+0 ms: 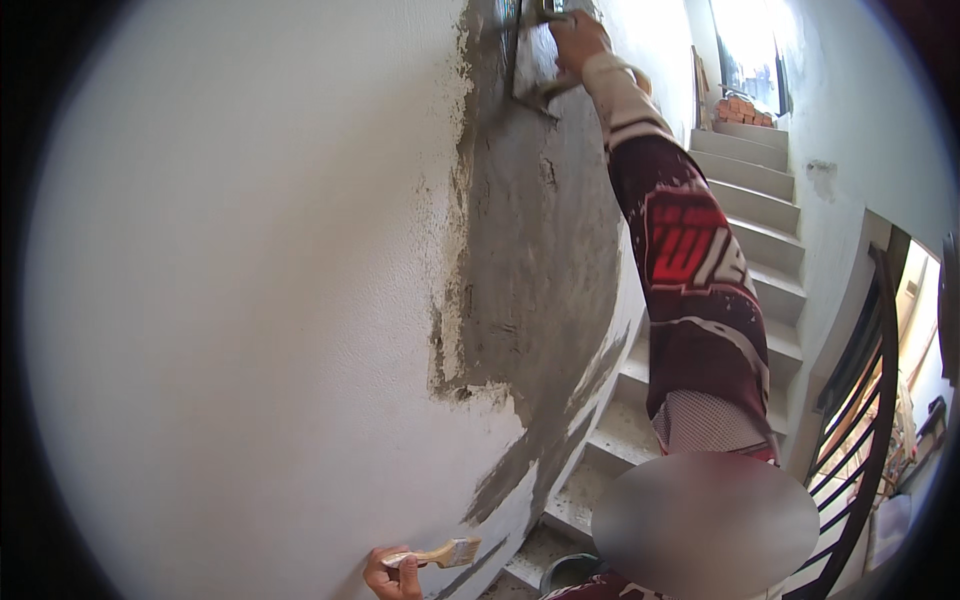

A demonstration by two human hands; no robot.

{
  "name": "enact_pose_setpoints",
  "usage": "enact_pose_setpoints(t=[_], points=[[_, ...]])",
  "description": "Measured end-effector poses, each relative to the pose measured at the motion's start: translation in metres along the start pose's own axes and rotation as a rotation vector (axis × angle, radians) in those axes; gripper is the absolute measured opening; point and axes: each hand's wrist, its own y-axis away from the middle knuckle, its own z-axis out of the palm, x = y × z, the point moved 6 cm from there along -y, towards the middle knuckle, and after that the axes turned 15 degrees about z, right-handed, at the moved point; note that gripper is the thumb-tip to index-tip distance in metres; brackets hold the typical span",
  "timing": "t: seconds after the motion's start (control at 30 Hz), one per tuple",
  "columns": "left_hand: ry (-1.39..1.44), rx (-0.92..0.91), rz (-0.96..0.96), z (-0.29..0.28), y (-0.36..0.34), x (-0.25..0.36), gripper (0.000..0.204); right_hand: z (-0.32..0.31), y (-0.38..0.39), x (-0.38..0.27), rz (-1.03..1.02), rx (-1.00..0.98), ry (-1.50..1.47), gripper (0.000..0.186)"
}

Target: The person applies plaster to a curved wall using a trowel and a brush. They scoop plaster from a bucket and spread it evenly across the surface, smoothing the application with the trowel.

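High on the wall, my right hand [580, 42] is closed around a plastering trowel [536, 62]. The trowel's flat, dark-edged blade lies against the upper part of a grey plaster patch [545, 250]; motion blurs its outline, and the top of the tool is cut off by the frame. Down at the lower edge, my left hand [392, 575] grips a paintbrush [440, 554] by its pale wooden handle, close to the white wall. Its light bristles point right, and some fingers are hidden.
Concrete stairs [750, 205] climb along the wall to a bright opening, with stacked red bricks [744, 111] at the top. A dark metal railing [885, 370] curves down the right side. A bucket [568, 571] stands low on the steps. A blurred oval hides part of the lower right.
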Motion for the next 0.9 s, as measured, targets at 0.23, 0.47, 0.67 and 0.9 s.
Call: enact_pose_setpoints(t=[0.23, 0.47, 0.67, 0.9], points=[[-0.250, 0.069, -0.062, -0.021, 0.007, -0.007, 0.020, 0.041, 0.291, 0.019, -0.018, 0.095, -0.467, 0.032], [-0.567, 0.064, 0.193, -0.044, 0.019, -0.035, 0.024, 0.039, 0.297, 0.020, 0.089, -0.004, -0.471, 0.032], [-0.527, 0.090, 0.144, -0.013, 0.017, -0.021, 0.024, -0.032, 0.033, -0.048, -0.012, -0.026, -0.240, 0.045], [-0.415, 0.106, 0.159, -0.012, -0.004, 0.003, 0.025, 0.041, 0.353, -0.009, 0.002, 0.029, -0.587, 0.031]])
